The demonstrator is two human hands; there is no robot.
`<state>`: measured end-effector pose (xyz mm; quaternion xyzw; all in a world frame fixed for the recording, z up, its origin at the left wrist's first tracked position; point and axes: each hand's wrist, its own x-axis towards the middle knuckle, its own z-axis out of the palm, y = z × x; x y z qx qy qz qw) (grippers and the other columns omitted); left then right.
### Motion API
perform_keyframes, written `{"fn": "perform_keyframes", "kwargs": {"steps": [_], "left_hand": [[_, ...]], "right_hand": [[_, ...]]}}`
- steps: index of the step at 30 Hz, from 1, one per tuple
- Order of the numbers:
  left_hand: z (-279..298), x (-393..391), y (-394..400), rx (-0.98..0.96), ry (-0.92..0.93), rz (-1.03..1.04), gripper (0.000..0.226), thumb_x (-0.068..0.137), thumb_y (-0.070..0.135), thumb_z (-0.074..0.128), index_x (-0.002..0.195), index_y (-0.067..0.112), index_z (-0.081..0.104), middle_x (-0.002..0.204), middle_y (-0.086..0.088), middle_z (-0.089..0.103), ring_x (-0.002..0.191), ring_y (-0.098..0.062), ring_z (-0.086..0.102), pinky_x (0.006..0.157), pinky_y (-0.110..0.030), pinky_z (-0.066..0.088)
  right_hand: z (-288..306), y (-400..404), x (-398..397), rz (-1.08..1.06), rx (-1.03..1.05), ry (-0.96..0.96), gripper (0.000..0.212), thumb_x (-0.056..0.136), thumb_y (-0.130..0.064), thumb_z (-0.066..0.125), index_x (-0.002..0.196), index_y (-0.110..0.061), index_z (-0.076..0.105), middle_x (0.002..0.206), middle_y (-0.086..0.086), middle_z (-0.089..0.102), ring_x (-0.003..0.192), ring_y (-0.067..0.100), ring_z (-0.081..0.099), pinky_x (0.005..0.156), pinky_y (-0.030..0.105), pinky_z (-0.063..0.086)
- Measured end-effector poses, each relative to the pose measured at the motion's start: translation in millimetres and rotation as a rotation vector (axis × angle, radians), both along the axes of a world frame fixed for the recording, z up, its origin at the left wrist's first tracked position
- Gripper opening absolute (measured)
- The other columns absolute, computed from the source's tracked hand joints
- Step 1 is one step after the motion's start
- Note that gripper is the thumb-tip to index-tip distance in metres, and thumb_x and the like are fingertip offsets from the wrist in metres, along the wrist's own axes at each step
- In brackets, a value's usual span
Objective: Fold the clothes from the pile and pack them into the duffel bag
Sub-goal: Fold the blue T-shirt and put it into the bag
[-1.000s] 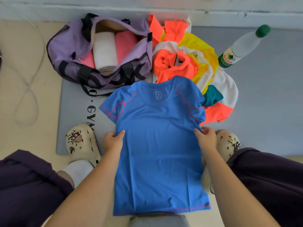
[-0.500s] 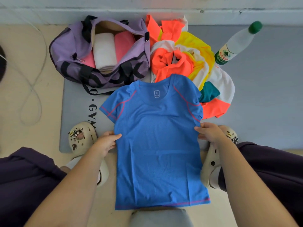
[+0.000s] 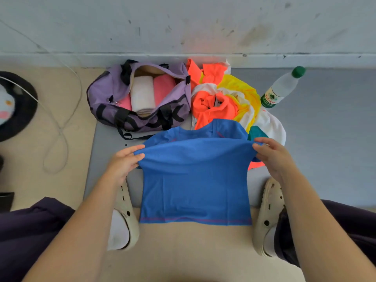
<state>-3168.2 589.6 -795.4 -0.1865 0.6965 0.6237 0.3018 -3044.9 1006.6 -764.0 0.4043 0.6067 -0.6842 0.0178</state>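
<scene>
Both hands, left point(image 3: 122, 161) and right point(image 3: 274, 157), pinch the blue shirt point(image 3: 195, 186) below the duffel bag point(image 3: 114, 110); best keep the fold edge level.

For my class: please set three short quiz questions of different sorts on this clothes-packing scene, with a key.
1. True or false: both hands grip the blue T-shirt.
2. What lies directly right of the purple duffel bag? A) the clothes pile B) the bottle C) a shoe
3. What colour is the cap of the water bottle?

Key:
1. True: the left hand and right hand each hold a side.
2. A, the clothes pile.
3. Green.
</scene>
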Motion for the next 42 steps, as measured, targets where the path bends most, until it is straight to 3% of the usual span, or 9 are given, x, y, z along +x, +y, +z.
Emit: {"fn": "perform_keyframes", "kwargs": {"steps": [5,9,15,18,25,33,37,40,42], "left_hand": [[0.1,-5.1,-5.5,-0.04,0.046,0.038,0.026,0.089,0.004,0.066,0.103,0.026,0.072,0.112,-0.006,0.072,0.101,-0.019,0.07,0.091,-0.032,0.053],[-2.3,-2.7,-8.4,-0.084,0.06,0.056,0.025,0.089,0.004,0.067,0.101,0.026,0.073,0.107,-0.006,0.072,0.101,-0.022,0.07,0.093,-0.035,0.053],[-4.8,4.8,-7.4,-0.168,0.071,0.03,0.023,0.088,0.006,0.069,0.102,0.024,0.072,0.103,-0.006,0.072,0.084,-0.017,0.072,0.063,-0.017,0.056],[-7.9,6.0,-8.3,-0.21,0.067,0.02,0.025,0.086,0.009,0.071,0.103,0.027,0.072,0.103,-0.003,0.072,0.086,-0.022,0.073,0.061,-0.016,0.056],[-8.1,3.6,-8.0,-0.268,0.11,0.015,0.022,0.087,0.004,0.069,0.1,0.02,0.072,0.093,0.002,0.071,0.067,0.0,0.07,0.054,-0.01,0.051],[-2.4,-0.3,-1.5,-0.512,0.21,-0.045,0.006,0.092,0.018,0.065,0.095,0.016,0.07,0.087,0.002,0.068,0.064,0.002,0.064,0.052,-0.009,0.043],[4.1,-7.8,3.0,-0.411,0.144,0.032,0.013,0.096,0.021,0.057,0.084,0.022,0.062,0.081,-0.002,0.061,0.055,-0.006,0.061,0.058,-0.02,0.046],[16.6,-15.7,6.2,-0.211,0.097,0.156,0.015,0.097,0.02,0.055,0.083,0.02,0.06,0.08,-0.005,0.06,0.057,-0.013,0.057,0.063,-0.03,0.041],[26.6,-21.9,7.4,-0.143,0.123,0.191,0.015,0.097,0.02,0.056,0.083,0.019,0.062,0.08,-0.004,0.061,0.064,-0.015,0.054,0.062,-0.03,0.04]], "right_hand": [[1.1,-5.2,0.1,0.102,0.221,-0.078,0.026,0.084,0.004,0.067,0.106,-0.01,0.069,0.064,-0.002,0.062,0.056,0.011,0.062,0.054,0.019,0.051],[-1.0,-2.7,3.5,0.147,0.375,-0.159,0.018,0.083,-0.001,0.069,0.093,-0.015,0.074,0.074,0.003,0.066,0.062,0.016,0.059,0.054,0.014,0.048],[-1.3,-5.9,4.5,-0.155,-0.128,0.048,0.011,0.09,-0.008,0.065,0.097,-0.014,0.071,0.089,0.005,0.071,0.076,0.019,0.069,0.063,0.03,0.056],[-5.5,-7.2,-0.1,-0.143,-0.228,0.081,0.02,0.091,-0.005,0.062,0.108,-0.014,0.069,0.094,0.0,0.073,0.081,0.014,0.071,0.067,0.027,0.057],[-4.2,-12.6,-9.2,0.203,0.341,-0.148,0.029,0.084,0.003,0.065,0.107,-0.013,0.074,0.085,0.001,0.065,0.065,0.002,0.061,0.055,0.008,0.048],[0.1,-4.1,-16.1,0.464,0.726,-0.214,0.014,0.091,-0.012,0.062,0.083,-0.001,0.066,0.07,0.002,0.058,0.068,0.017,0.049,0.058,0.02,0.036],[8.9,-10.2,-16.8,0.274,0.435,-0.12,0.023,0.097,-0.028,0.051,0.081,-0.013,0.058,0.066,-0.004,0.055,0.055,0.004,0.051,0.055,0.024,0.043],[18.2,-14.3,-21.3,0.112,0.141,-0.046,0.027,0.099,-0.036,0.046,0.088,-0.012,0.051,0.07,0.009,0.046,0.057,0.027,0.048,0.052,0.037,0.045],[26.0,-13.7,-26.9,0.096,0.153,-0.108,0.03,0.096,-0.043,0.047,0.091,-0.014,0.053,0.08,0.009,0.044,0.063,0.028,0.045,0.052,0.041,0.047]]}}
